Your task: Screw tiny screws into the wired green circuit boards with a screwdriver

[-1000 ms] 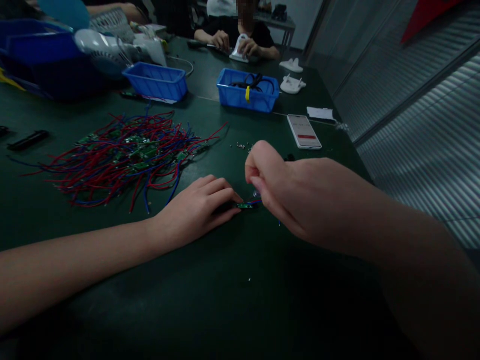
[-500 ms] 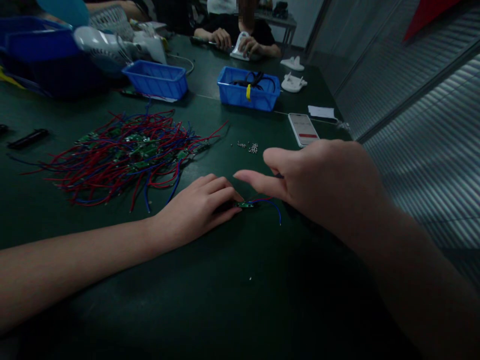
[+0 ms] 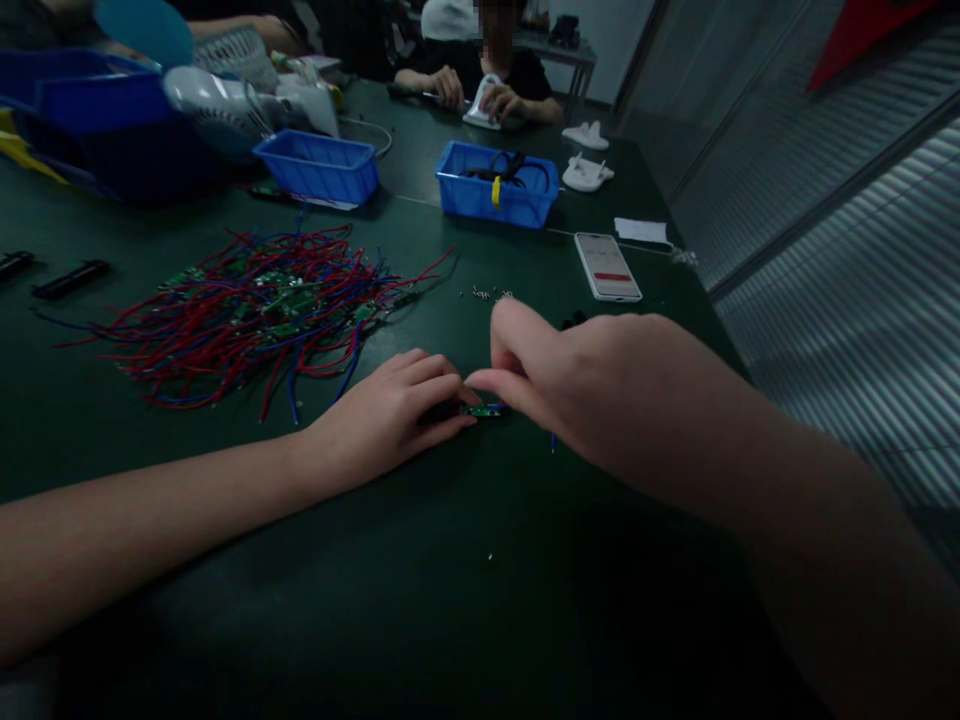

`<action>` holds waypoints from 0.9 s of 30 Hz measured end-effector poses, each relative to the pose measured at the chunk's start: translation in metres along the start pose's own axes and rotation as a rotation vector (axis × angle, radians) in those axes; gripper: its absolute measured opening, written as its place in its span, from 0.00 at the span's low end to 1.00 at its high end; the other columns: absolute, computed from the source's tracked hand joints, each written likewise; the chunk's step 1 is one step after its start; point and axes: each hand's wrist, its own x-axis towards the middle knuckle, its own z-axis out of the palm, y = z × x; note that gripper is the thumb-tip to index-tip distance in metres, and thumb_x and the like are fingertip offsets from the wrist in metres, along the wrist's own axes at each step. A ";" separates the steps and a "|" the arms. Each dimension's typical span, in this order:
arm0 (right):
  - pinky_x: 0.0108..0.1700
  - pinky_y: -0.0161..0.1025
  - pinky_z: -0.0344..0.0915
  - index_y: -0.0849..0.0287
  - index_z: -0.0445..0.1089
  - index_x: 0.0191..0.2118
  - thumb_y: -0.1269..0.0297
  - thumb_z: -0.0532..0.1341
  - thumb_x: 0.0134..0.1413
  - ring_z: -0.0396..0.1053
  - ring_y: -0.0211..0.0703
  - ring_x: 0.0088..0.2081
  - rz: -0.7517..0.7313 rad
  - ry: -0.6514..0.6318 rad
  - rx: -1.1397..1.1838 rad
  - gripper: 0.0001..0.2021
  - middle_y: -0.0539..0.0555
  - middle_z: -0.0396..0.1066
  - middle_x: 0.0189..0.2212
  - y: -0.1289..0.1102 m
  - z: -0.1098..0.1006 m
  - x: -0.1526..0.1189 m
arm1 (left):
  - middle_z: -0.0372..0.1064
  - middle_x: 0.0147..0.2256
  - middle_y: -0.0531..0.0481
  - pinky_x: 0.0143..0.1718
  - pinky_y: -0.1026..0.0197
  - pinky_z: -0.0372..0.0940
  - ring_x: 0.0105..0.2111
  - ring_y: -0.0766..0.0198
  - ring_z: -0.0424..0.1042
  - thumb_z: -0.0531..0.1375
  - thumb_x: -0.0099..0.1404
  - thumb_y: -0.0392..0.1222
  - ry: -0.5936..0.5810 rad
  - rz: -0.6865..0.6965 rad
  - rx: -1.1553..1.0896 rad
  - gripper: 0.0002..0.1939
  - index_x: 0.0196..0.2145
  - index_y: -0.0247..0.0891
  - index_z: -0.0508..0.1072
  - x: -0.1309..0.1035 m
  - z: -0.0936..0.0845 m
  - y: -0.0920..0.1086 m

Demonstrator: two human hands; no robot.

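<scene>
My left hand (image 3: 401, 405) pinches the left end of a small green circuit board (image 3: 484, 410) at the tabletop. A blue wire runs from the board's right side, and its loose end shows below my right hand (image 3: 600, 375). That hand is closed just over the board's right end, its thumb and index finger close together. What it holds, if anything, is hidden; a dark bit of something (image 3: 574, 320) shows behind its knuckles. Beyond my right fingertips lies a small pile of tiny metal screws (image 3: 481, 294). To the left is a heap of circuit boards with red and blue wires (image 3: 277, 310).
A blue bin (image 3: 319, 170) and another with black cables (image 3: 495, 190) stand further back. A phone (image 3: 607, 268) lies to the right. Black parts (image 3: 71, 280) lie far left. Across the table a person's hands (image 3: 502, 103) hold a white part (image 3: 484, 100).
My right hand has moved left and down onto the board's right end, its index finger curling in. It now covers most of the wires. My left hand keeps its pinch.
</scene>
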 end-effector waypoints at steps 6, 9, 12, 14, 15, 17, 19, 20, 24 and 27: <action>0.26 0.35 0.42 0.58 0.70 0.36 0.42 0.46 0.61 0.65 0.40 0.23 0.157 0.088 -0.119 0.25 0.56 0.70 0.24 0.006 0.010 0.003 | 0.66 0.44 0.47 0.45 0.54 0.63 0.44 0.57 0.65 0.55 0.68 0.48 -0.010 -0.024 0.002 0.14 0.47 0.42 0.69 0.000 -0.001 0.000; 0.26 0.36 0.43 0.58 0.69 0.42 0.48 0.46 0.62 0.62 0.39 0.22 0.199 0.018 -0.037 0.22 0.54 0.70 0.25 0.009 0.009 0.004 | 0.65 0.42 0.48 0.43 0.55 0.63 0.42 0.59 0.64 0.55 0.68 0.48 -0.013 -0.034 -0.014 0.13 0.47 0.43 0.69 0.001 -0.002 0.001; 0.25 0.35 0.43 0.60 0.62 0.50 0.59 0.46 0.61 0.57 0.34 0.20 0.154 -0.043 0.201 0.17 0.50 0.69 0.25 0.012 0.006 0.005 | 0.63 0.38 0.49 0.40 0.57 0.62 0.39 0.60 0.63 0.55 0.67 0.47 -0.025 -0.046 -0.035 0.11 0.45 0.43 0.70 0.002 -0.003 0.002; 0.24 0.34 0.44 0.60 0.59 0.51 0.63 0.46 0.61 0.56 0.32 0.20 0.117 -0.077 0.328 0.16 0.49 0.68 0.26 0.014 0.005 0.005 | 0.63 0.37 0.50 0.40 0.57 0.61 0.39 0.60 0.63 0.55 0.67 0.45 -0.045 -0.044 -0.048 0.10 0.44 0.43 0.70 0.002 -0.004 0.003; 0.24 0.33 0.44 0.59 0.58 0.50 0.63 0.45 0.61 0.56 0.32 0.20 0.102 -0.088 0.357 0.15 0.48 0.68 0.26 0.014 0.005 0.004 | 0.63 0.38 0.49 0.41 0.57 0.61 0.40 0.60 0.63 0.55 0.67 0.44 -0.051 -0.043 -0.051 0.10 0.44 0.42 0.69 0.002 -0.005 0.003; 0.24 0.33 0.44 0.59 0.58 0.51 0.61 0.45 0.63 0.57 0.32 0.20 0.095 -0.094 0.344 0.15 0.49 0.68 0.27 0.014 0.005 0.003 | 0.63 0.39 0.49 0.42 0.56 0.62 0.41 0.60 0.63 0.55 0.67 0.43 -0.054 -0.039 -0.055 0.10 0.45 0.42 0.69 0.001 -0.005 0.003; 0.24 0.33 0.43 0.60 0.58 0.52 0.58 0.45 0.64 0.56 0.32 0.20 0.112 -0.082 0.284 0.16 0.50 0.68 0.27 0.014 0.006 0.003 | 0.64 0.41 0.48 0.44 0.55 0.62 0.42 0.59 0.63 0.55 0.67 0.43 -0.055 -0.036 -0.059 0.11 0.46 0.42 0.69 0.001 -0.006 0.003; 0.23 0.33 0.43 0.61 0.59 0.52 0.56 0.45 0.65 0.56 0.32 0.19 0.119 -0.078 0.254 0.17 0.51 0.68 0.26 0.015 0.007 0.004 | 0.64 0.42 0.47 0.45 0.54 0.62 0.43 0.58 0.63 0.55 0.67 0.43 -0.056 -0.033 -0.060 0.11 0.46 0.42 0.69 0.001 -0.006 0.003; 0.24 0.32 0.45 0.59 0.65 0.46 0.50 0.48 0.64 0.57 0.31 0.20 0.097 -0.043 0.192 0.19 0.50 0.68 0.24 0.018 0.009 0.007 | 0.64 0.44 0.46 0.46 0.54 0.63 0.44 0.58 0.63 0.55 0.67 0.43 -0.059 -0.037 -0.056 0.11 0.46 0.41 0.69 0.001 -0.005 0.002; 0.26 0.33 0.46 0.58 0.69 0.38 0.42 0.47 0.60 0.61 0.34 0.23 0.103 0.015 0.114 0.25 0.51 0.68 0.24 0.015 0.010 0.008 | 0.65 0.43 0.46 0.44 0.54 0.64 0.43 0.58 0.64 0.55 0.67 0.44 -0.037 -0.031 -0.038 0.12 0.47 0.40 0.69 0.001 -0.005 0.002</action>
